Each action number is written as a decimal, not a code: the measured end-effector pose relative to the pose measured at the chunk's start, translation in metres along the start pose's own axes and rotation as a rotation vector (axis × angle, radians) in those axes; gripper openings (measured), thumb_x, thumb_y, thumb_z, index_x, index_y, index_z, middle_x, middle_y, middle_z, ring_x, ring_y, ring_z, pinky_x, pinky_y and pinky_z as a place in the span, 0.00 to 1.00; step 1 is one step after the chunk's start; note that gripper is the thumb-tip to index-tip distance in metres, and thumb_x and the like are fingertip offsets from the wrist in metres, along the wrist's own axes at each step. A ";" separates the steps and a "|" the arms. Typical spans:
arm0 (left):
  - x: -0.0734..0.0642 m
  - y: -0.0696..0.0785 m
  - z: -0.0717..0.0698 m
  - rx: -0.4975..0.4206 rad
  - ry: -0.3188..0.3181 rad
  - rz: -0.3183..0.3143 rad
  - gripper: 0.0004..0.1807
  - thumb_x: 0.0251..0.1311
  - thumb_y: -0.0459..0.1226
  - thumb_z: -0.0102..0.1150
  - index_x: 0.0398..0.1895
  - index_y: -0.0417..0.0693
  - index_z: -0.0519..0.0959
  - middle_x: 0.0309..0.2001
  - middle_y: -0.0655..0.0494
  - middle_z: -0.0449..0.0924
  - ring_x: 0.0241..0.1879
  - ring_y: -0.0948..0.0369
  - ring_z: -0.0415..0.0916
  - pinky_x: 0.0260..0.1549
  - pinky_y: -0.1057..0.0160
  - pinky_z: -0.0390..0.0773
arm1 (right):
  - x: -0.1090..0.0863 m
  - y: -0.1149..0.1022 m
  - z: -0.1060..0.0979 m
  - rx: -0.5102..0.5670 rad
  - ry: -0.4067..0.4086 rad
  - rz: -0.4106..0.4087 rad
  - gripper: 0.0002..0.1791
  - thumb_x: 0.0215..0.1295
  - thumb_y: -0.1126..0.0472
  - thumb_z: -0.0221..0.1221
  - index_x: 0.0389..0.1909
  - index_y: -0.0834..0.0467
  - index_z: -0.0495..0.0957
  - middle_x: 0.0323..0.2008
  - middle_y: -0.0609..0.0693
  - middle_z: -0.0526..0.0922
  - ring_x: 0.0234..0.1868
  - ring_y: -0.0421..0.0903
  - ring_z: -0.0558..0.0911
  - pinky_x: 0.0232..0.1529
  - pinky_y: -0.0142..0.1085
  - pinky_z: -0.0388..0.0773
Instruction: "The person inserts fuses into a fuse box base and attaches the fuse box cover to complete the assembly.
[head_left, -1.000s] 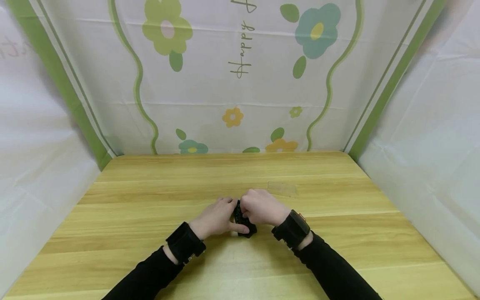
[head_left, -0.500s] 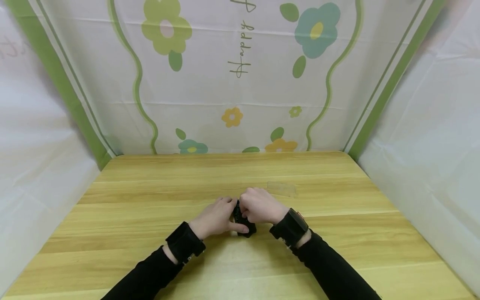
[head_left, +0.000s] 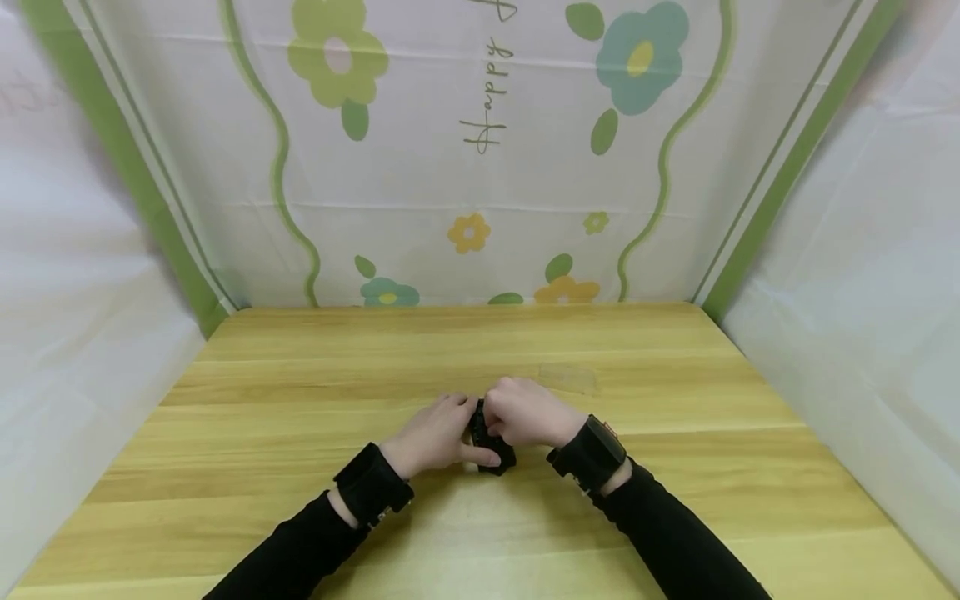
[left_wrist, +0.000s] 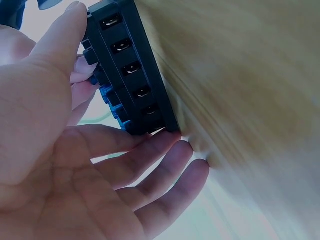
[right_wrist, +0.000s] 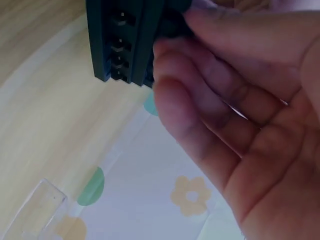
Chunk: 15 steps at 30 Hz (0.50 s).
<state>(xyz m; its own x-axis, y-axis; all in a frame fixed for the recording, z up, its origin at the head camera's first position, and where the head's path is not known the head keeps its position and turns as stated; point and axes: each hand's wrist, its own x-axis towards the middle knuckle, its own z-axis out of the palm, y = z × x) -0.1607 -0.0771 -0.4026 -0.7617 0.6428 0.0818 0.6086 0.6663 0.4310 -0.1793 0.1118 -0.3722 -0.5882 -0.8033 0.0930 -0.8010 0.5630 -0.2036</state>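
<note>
Nothing but the head view's framing has shifted slightly; I judge the work unadvanced. Left hand [head_left: 435, 435] grips the black block [left_wrist: 132, 56], lower centre of that view; right hand [head_left: 528, 412] pinches it too (exact part hidden).

The head view is bright, with pale glare on the desk [head_left: 480, 542] and soft shadows beside the sleeves [head_left: 292, 550]. Both wrist views are dimmer: the left blurs the desk, the right leaves the fingers [right_wrist: 175, 107] in shade.
</note>
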 end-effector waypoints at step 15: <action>0.001 0.001 -0.003 0.028 -0.019 -0.036 0.34 0.52 0.62 0.67 0.50 0.46 0.76 0.47 0.45 0.75 0.46 0.48 0.73 0.42 0.54 0.76 | 0.000 0.004 -0.004 0.025 -0.042 0.026 0.20 0.60 0.70 0.64 0.11 0.52 0.75 0.13 0.39 0.55 0.17 0.36 0.54 0.19 0.27 0.55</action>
<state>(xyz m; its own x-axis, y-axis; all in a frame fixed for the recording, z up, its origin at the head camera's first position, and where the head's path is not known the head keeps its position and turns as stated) -0.1616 -0.0765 -0.3997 -0.7791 0.6250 0.0490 0.5868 0.6996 0.4078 -0.1831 0.1149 -0.3687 -0.6035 -0.7961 0.0460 -0.7819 0.5795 -0.2298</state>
